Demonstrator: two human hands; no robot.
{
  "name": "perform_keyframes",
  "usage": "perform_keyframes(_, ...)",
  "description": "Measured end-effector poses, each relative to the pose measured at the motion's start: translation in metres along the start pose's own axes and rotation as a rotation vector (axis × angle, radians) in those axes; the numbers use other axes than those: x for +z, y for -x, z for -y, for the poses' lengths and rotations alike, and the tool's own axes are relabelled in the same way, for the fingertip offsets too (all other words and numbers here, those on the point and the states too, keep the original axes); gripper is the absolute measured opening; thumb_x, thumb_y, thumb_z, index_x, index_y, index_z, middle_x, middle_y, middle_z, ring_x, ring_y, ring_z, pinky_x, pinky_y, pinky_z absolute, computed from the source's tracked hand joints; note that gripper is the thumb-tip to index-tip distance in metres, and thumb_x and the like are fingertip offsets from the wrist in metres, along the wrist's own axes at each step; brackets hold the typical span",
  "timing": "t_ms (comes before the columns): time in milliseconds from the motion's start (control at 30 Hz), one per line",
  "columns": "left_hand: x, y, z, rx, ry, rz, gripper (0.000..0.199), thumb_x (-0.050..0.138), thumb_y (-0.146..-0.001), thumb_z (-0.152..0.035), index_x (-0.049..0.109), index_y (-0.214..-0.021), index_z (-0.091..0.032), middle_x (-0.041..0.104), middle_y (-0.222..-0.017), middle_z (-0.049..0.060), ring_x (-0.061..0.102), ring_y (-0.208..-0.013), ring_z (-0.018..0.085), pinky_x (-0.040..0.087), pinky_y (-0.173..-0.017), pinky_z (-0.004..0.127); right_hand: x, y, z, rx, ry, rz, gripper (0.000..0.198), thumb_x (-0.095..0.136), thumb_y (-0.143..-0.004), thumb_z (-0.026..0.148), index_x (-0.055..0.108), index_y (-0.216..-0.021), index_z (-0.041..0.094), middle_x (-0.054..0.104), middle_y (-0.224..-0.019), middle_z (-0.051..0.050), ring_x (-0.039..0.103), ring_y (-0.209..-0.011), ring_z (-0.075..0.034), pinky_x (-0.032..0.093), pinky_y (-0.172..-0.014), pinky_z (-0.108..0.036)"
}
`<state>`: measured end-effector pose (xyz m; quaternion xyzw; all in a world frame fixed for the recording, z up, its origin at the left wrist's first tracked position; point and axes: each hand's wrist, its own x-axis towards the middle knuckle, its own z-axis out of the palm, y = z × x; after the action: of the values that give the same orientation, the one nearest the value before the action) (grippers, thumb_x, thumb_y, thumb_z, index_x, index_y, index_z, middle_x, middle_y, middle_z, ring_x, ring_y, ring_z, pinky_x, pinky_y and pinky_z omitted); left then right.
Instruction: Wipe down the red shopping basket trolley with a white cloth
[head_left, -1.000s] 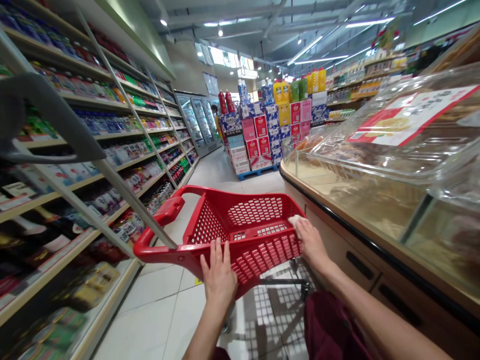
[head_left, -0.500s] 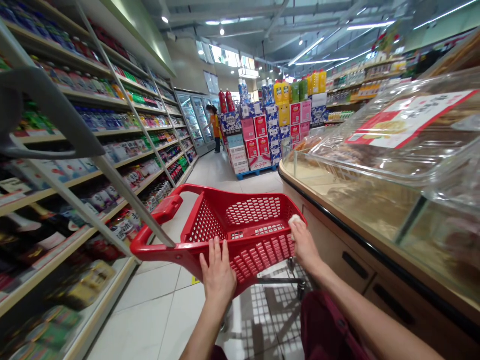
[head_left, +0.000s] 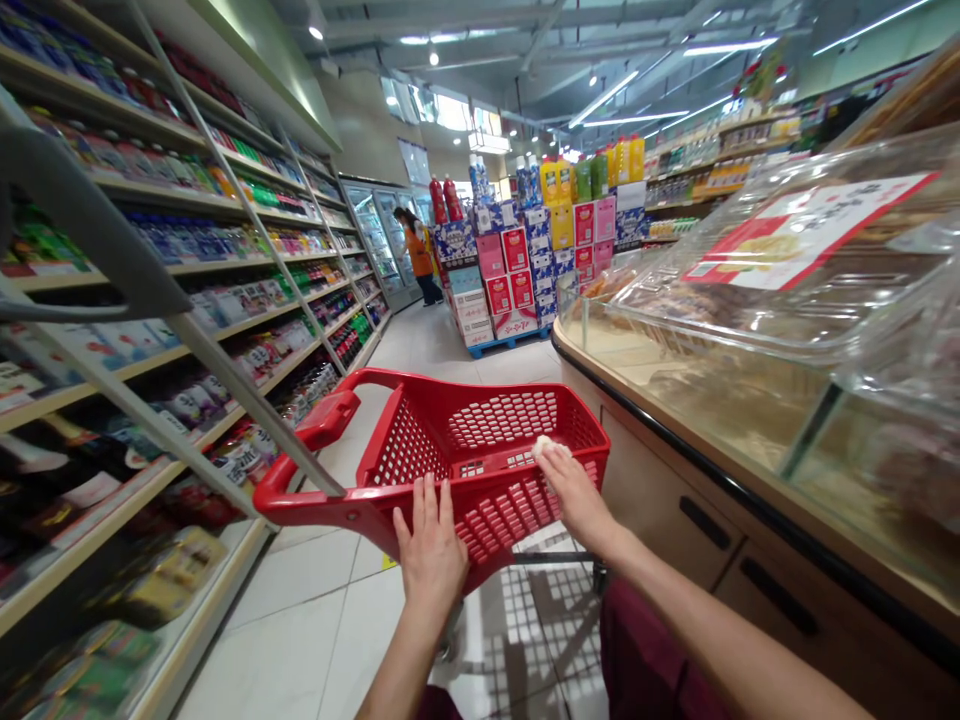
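A red plastic shopping cart [head_left: 487, 520] with lattice walls stands in front of me, side-on. My left hand [head_left: 427, 540] lies with fingers spread against its near side, below the top rim. Over the near rim, toward the right end, my right hand [head_left: 574, 490] presses a crumpled white cloth or tissue [head_left: 550, 449] under its fingertips. The basket's inside shows only bare red plastic. A grey handle on a metal bar [head_left: 259, 400] rises across the left of the view, in front of the cart's handle end.
Drink shelves [head_left: 225, 220] line the left side. A glass-edged counter [head_left: 675, 400] with clear plastic food boxes [head_left: 810, 240] runs along the right. Ahead stand stacked drink cartons [head_left: 517, 270] on a blue pallet, and a person in orange [head_left: 418, 255] near the fridges.
My right hand has slid left along the near rim with the white cloth, away from the right corner. My left hand stays on the cart's side. The distant person has turned and shifted slightly.
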<state>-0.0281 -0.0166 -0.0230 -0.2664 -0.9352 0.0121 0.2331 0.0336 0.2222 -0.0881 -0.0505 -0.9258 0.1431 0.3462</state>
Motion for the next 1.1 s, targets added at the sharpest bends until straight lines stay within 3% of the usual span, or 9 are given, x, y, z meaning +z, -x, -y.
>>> perform_keyframes(167, 0.001, 0.001, 0.000, 0.012, 0.009, 0.005, 0.065, 0.042, -0.067, -0.014, 0.031, -0.131, -0.011, 0.021, -0.142, 0.012, 0.014, -0.132, 0.025, 0.013, -0.105, 0.051, -0.015, 0.003, -0.030, 0.303, 0.082, -0.045, 0.059, 0.034, -0.070, 0.001, 0.042, -0.127, 0.017, 0.045, -0.129, -0.013, 0.033, -0.123, -0.025, 0.033, -0.096, -0.049)
perform_keyframes(233, 0.002, 0.001, 0.000, 0.008, 0.008, -0.002, 0.065, 0.042, -0.067, -0.014, 0.031, -0.131, -0.010, 0.021, -0.142, 0.013, 0.014, -0.132, 0.025, 0.013, -0.105, 0.051, -0.013, 0.003, -0.023, 0.246, 0.062, -0.050, 0.062, 0.033, -0.069, 0.000, 0.038, -0.129, 0.017, 0.042, -0.132, -0.012, 0.030, -0.125, -0.023, 0.031, -0.098, -0.047)
perform_keyframes(367, 0.002, 0.001, 0.001, 0.008, 0.008, -0.003, 0.065, 0.042, -0.068, -0.014, 0.030, -0.131, -0.011, 0.024, -0.141, 0.013, 0.014, -0.132, 0.025, 0.012, -0.105, 0.051, -0.002, 0.004, 0.003, 0.001, -0.022, 0.026, 0.068, 0.031, -0.066, -0.002, 0.035, -0.131, 0.018, 0.037, -0.135, -0.008, 0.024, -0.128, -0.018, 0.027, -0.101, -0.044)
perform_keyframes(567, 0.000, 0.001, -0.001, 0.003, 0.024, 0.018, 0.065, 0.043, -0.067, -0.015, 0.032, -0.131, -0.011, 0.023, -0.142, 0.012, 0.016, -0.131, 0.025, 0.012, -0.105, 0.050, -0.010, 0.004, -0.021, 0.300, 0.065, -0.071, 0.060, 0.032, -0.069, 0.001, 0.042, -0.127, 0.014, 0.044, -0.129, -0.013, 0.034, -0.123, -0.023, 0.031, -0.098, -0.047)
perform_keyframes(733, 0.000, 0.000, -0.001, -0.004, 0.016, 0.017, 0.065, 0.043, -0.067, -0.014, 0.031, -0.131, -0.011, 0.022, -0.142, 0.013, 0.016, -0.131, 0.025, 0.013, -0.105, 0.051, 0.004, 0.003, 0.011, -0.039, -0.069, -0.022, 0.066, 0.031, -0.069, -0.001, 0.034, -0.132, 0.018, 0.038, -0.135, -0.008, 0.026, -0.127, -0.019, 0.029, -0.101, -0.044)
perform_keyframes(800, 0.000, 0.001, 0.000, 0.006, 0.015, 0.023, 0.065, 0.042, -0.067, -0.014, 0.031, -0.131, -0.012, 0.022, -0.142, 0.012, 0.016, -0.131, 0.024, 0.012, -0.105, 0.051, 0.004, 0.003, 0.009, -0.025, -0.063, 0.004, 0.063, 0.032, -0.069, 0.000, 0.039, -0.129, 0.018, 0.041, -0.133, -0.008, 0.028, -0.127, -0.020, 0.031, -0.100, -0.045)
perform_keyframes(900, 0.001, 0.001, 0.000, 0.012, 0.021, 0.024, 0.066, 0.043, -0.066, -0.014, 0.031, -0.131, -0.012, 0.022, -0.142, 0.012, 0.016, -0.131, 0.025, 0.012, -0.105, 0.051, -0.005, 0.000, -0.011, 0.204, 0.032, -0.044, 0.060, 0.033, -0.069, 0.001, 0.042, -0.127, 0.015, 0.045, -0.129, -0.011, 0.034, -0.123, -0.024, 0.033, -0.097, -0.047)
perform_keyframes(967, 0.001, 0.001, -0.001, 0.008, 0.026, 0.014, 0.066, 0.043, -0.066, -0.015, 0.031, -0.131, -0.012, 0.023, -0.141, 0.013, 0.016, -0.131, 0.025, 0.013, -0.105, 0.051, -0.006, -0.002, -0.013, 0.259, 0.060, -0.085, 0.061, 0.032, -0.069, 0.000, 0.041, -0.127, 0.015, 0.046, -0.128, -0.012, 0.035, -0.122, -0.024, 0.033, -0.097, -0.048)
perform_keyframes(1100, 0.000, 0.001, -0.002, 0.002, 0.028, 0.011, 0.065, 0.044, -0.066, -0.015, 0.032, -0.131, -0.012, 0.022, -0.141, 0.013, 0.016, -0.131, 0.025, 0.013, -0.105, 0.051, 0.005, -0.004, 0.021, 0.000, -0.020, -0.030, 0.066, 0.029, -0.068, -0.003, 0.036, -0.131, 0.016, 0.038, -0.135, -0.009, 0.027, -0.127, -0.019, 0.029, -0.101, -0.044)
